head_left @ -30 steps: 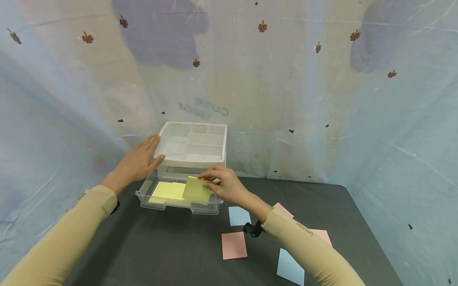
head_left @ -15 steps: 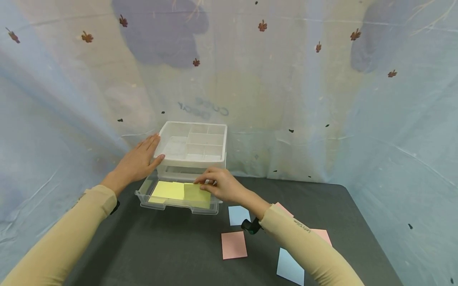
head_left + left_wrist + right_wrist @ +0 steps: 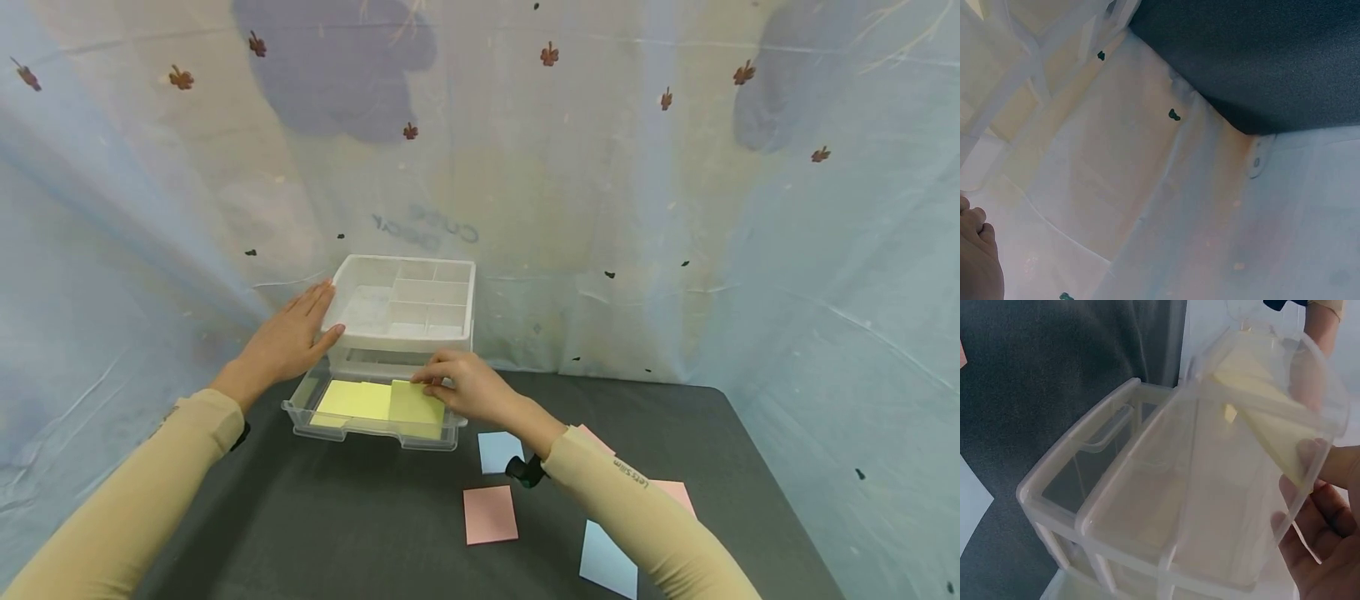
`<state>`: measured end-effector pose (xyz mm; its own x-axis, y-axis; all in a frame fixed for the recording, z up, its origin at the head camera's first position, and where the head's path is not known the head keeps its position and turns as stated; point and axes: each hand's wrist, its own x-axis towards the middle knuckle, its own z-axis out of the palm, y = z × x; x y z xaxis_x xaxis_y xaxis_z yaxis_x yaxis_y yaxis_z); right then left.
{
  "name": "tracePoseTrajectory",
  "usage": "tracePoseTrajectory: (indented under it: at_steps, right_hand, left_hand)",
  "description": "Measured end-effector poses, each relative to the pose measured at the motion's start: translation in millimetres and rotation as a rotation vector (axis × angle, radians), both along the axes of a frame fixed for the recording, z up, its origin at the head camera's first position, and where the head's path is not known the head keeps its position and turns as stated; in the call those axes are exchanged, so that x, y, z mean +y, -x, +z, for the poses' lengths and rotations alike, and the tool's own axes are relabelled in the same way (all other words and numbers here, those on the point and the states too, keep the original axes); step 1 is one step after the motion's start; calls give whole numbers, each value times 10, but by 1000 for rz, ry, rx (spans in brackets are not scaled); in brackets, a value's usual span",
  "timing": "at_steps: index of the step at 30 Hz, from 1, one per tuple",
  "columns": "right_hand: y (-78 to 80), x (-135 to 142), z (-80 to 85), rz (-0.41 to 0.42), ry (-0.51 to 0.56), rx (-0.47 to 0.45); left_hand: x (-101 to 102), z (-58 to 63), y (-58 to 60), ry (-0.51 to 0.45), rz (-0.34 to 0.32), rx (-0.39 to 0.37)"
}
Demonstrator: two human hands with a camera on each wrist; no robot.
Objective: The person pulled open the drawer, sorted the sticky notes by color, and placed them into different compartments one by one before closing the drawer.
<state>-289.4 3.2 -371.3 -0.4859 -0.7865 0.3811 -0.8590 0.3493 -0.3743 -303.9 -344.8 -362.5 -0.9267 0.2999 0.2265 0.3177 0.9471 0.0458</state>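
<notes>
A small white drawer organizer (image 3: pixel 431 342) stands at the back of the table, its divided top tray uppermost. Along the left edge of that tray rests my left hand (image 3: pixel 283 337), fingers straight; in the left wrist view only part of the hand (image 3: pixel 979 256) shows at the lower left. The clear drawer (image 3: pixel 300 419) below is pulled out, with yellow sticky notes (image 3: pixel 348 400) lying in its left part. My right hand (image 3: pixel 474 389) pinches another yellow sticky note (image 3: pixel 415 411) by its upper edge, inside the drawer's right part. The right wrist view shows this note (image 3: pixel 1275 428) through the clear drawer wall.
On the dark table (image 3: pixel 360 525), a pink note (image 3: pixel 491 515) and a blue note (image 3: pixel 499 452) lie right of the drawer. Another blue note (image 3: pixel 607 560) and pink note (image 3: pixel 675 495) are partly under the right sleeve in view. A patterned curtain (image 3: pixel 525 208) hangs behind.
The right hand has lowered the yellow sticky note into the right part of the drawer, then shifted it slightly right. The left hand has stayed on the organizer.
</notes>
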Motion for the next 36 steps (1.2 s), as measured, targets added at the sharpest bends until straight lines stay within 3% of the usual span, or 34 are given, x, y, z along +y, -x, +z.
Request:
tracePoseTrajectory:
  at_steps: [10,18,36]
  right_hand:
    - [155,10,-71,14,8,12]
    - [246,-24,-27,21,-49,14]
    - [333,-101,72,41,-374,60]
  left_hand:
    - [8,-5,9,-13,-7,23]
    - [12,-4,1,-14,-4,15]
    - [14,0,-33,-21,-9,20]
